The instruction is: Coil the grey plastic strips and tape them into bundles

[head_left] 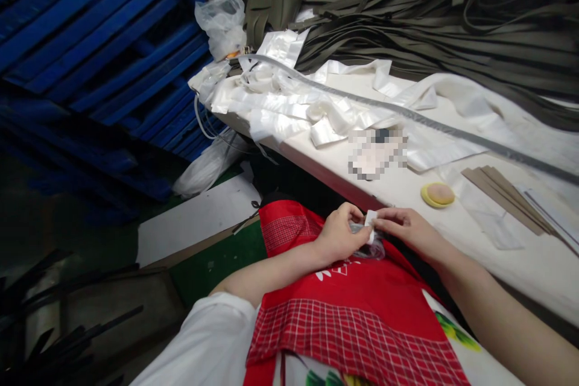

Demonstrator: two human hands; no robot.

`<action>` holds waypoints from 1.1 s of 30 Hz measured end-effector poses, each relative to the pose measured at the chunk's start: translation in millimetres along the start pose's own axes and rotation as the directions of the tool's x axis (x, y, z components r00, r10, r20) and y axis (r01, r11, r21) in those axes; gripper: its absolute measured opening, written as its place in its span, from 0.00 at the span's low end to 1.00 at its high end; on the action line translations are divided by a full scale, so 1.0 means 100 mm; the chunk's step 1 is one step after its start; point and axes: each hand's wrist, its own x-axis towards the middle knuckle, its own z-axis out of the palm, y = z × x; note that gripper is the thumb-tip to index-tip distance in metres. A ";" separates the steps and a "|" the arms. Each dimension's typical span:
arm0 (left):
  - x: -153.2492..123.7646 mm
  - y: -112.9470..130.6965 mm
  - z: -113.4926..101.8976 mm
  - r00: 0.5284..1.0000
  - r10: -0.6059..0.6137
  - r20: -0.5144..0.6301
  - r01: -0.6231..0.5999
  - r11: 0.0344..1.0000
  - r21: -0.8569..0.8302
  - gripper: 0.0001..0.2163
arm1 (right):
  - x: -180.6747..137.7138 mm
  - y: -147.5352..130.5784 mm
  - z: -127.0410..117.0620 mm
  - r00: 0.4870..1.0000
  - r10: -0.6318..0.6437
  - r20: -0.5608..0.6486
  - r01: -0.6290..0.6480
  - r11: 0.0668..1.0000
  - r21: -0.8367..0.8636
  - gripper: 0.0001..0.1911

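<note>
Just above the lap, my left hand (340, 234) is closed, thumb and fingers holding a small white label (371, 223) and some clear plastic (373, 249). My right hand (409, 230) pinches the right edge of that label between thumb and fingertips. The plastic looks like a crumpled bag or coil bunched under the fingers; its contents cannot be made out. Red apron (362, 292) fabric lies directly beneath both hands, beside the edge of the white table (325, 172).
A yellow round pad (437, 194), brown strips (504, 199) and white ribbon (283, 111) lie on the table. A grey strip (384, 107) crosses it. Dark straps (407, 30) are heaped behind. Blue stacked slats (99, 42) stand left; a white board (199, 217) lies below.
</note>
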 end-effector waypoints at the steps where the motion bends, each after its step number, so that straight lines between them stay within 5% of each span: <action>1: 0.00 -0.01 0.01 1.000 -0.004 0.002 0.004 1.000 -0.011 0.10 | 0.01 0.00 0.00 1.000 0.022 0.009 -0.022 1.000 -0.014 0.16; 11: -0.02 -0.04 0.01 0.998 -0.012 0.066 0.010 1.000 0.023 0.15 | 0.15 0.08 -0.06 0.990 0.091 0.109 -0.081 0.993 -0.088 0.18; 17: 0.04 -0.06 -0.12 0.956 -0.075 0.285 0.034 0.989 0.146 0.20 | -0.01 -0.01 0.05 0.988 -0.154 -0.002 0.133 0.863 -0.487 0.08; 20: 0.12 -0.13 -0.19 0.913 -0.155 0.378 0.204 0.975 -0.093 0.17 | -0.14 -0.02 0.09 0.923 -0.367 0.117 0.352 0.682 -0.641 0.13; 24: 0.25 -0.13 -0.21 0.878 -0.156 0.452 0.405 0.744 -0.531 0.20 | -0.26 0.06 0.13 0.822 -0.549 0.152 0.467 0.497 -0.732 0.22; 26: 0.30 -0.06 -0.19 0.889 -0.176 0.424 0.413 0.710 -0.571 0.19 | -0.33 0.07 0.16 0.797 -0.591 0.125 0.451 0.444 -0.775 0.25; 30: 0.33 0.12 -0.15 0.910 -0.158 0.383 0.334 0.828 -0.451 0.19 | -0.59 -0.02 0.02 0.756 -0.654 0.002 0.341 0.392 -0.855 0.23; 32: 0.36 0.17 -0.17 0.907 -0.182 0.379 0.352 0.823 -0.446 0.20 | -0.84 -0.05 -0.28 0.666 -0.723 -0.185 0.175 0.392 -0.903 0.19; 33: 0.38 0.17 -0.19 0.897 -0.198 0.396 0.375 0.815 -0.441 0.21 | -1.02 -0.05 -0.49 0.578 -0.759 -0.299 0.052 0.399 -0.915 0.17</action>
